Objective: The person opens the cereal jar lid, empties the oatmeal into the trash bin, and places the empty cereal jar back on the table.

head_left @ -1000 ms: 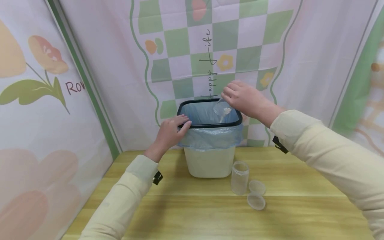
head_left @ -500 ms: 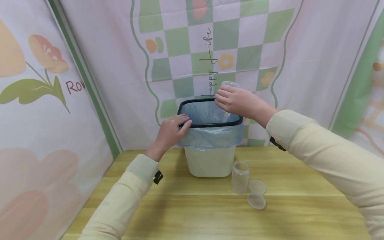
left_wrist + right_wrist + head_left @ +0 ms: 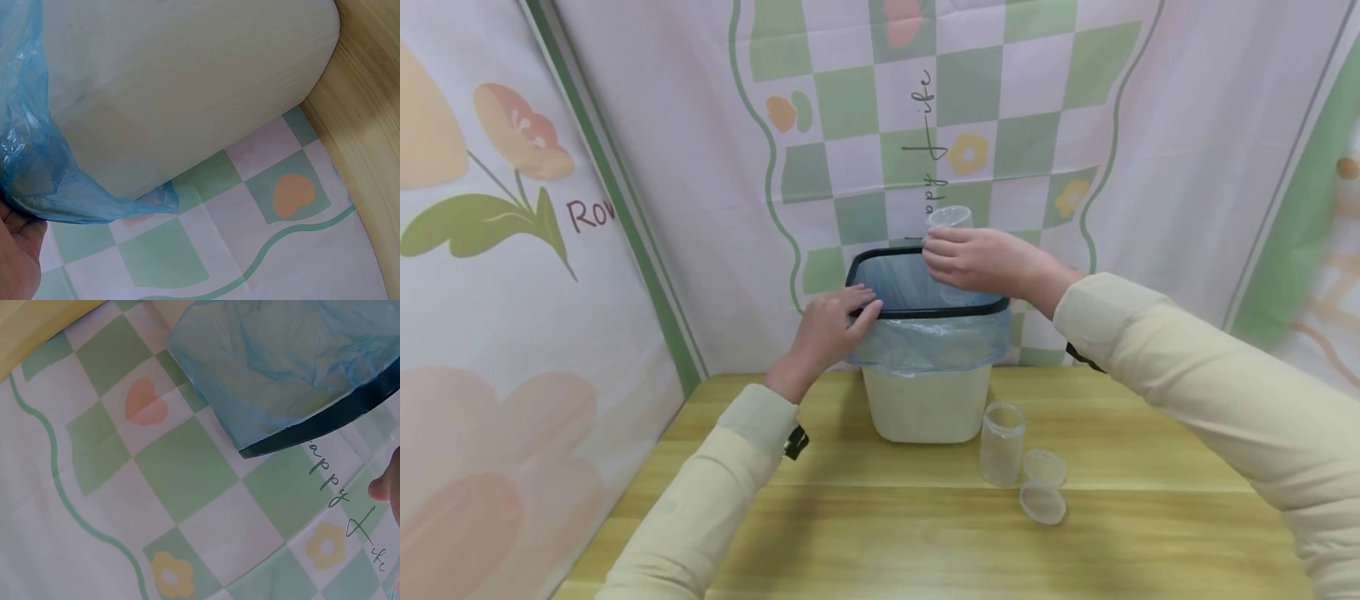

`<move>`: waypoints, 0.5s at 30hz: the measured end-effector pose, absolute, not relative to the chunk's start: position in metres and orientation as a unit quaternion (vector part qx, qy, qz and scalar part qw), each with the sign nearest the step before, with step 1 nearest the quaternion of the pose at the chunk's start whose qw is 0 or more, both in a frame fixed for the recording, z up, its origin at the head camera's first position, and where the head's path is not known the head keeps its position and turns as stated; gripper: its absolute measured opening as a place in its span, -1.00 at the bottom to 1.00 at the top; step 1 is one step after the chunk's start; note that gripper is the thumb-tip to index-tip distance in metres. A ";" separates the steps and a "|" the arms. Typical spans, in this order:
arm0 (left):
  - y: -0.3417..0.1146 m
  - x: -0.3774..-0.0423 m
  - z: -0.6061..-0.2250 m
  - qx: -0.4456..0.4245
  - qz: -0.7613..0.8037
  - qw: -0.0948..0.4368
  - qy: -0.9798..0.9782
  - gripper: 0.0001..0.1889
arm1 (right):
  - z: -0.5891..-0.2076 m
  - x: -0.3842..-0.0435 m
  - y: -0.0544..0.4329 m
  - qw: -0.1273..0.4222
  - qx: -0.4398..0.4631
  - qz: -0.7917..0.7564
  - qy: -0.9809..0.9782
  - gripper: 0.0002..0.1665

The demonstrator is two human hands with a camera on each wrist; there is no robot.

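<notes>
A cream trash bin (image 3: 927, 408) stands on the wooden table, lined with a blue plastic bag (image 3: 932, 343) folded over its black rim (image 3: 940, 314). My left hand (image 3: 829, 329) holds the rim at its left side, thumb along the front edge. Over the right part of the opening, my right hand (image 3: 973, 260) grips a clear plastic jar (image 3: 950, 217), its open mouth facing up. In the right wrist view only a fingertip (image 3: 379, 489) shows at the edge; the jar is out of that view.
Another clear jar (image 3: 1002, 446) stands upright on the table (image 3: 880, 533), just right of the bin's foot. Two clear round lids (image 3: 1043, 503) lie beside it. A checkered curtain (image 3: 865, 100) hangs close behind the bin.
My right hand has turned the jar from tipped, with white crumbs at its mouth, to upright, and shifted slightly left. The left hand stays on the rim.
</notes>
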State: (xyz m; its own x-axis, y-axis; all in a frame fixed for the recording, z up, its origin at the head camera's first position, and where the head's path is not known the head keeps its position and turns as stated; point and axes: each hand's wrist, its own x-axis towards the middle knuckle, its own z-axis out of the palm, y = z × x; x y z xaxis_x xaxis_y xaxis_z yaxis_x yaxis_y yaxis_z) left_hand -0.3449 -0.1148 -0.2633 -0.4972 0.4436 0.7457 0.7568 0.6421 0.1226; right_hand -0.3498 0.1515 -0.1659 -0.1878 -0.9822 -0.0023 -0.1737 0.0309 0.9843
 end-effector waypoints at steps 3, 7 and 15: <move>-0.115 -0.345 -0.263 -0.359 -0.222 0.351 -0.836 -0.68 | -0.169 -0.351 0.150 0.403 0.490 -0.502 -0.588 -0.57; -0.114 -0.346 -0.264 -0.359 -0.217 0.352 -0.836 -0.68 | -0.172 -0.353 0.149 0.398 0.497 -0.503 -0.584 -0.61; -0.115 -0.349 -0.265 -0.358 -0.218 0.356 -0.835 -0.67 | -0.170 -0.350 0.148 0.375 0.506 -0.504 -0.591 -0.62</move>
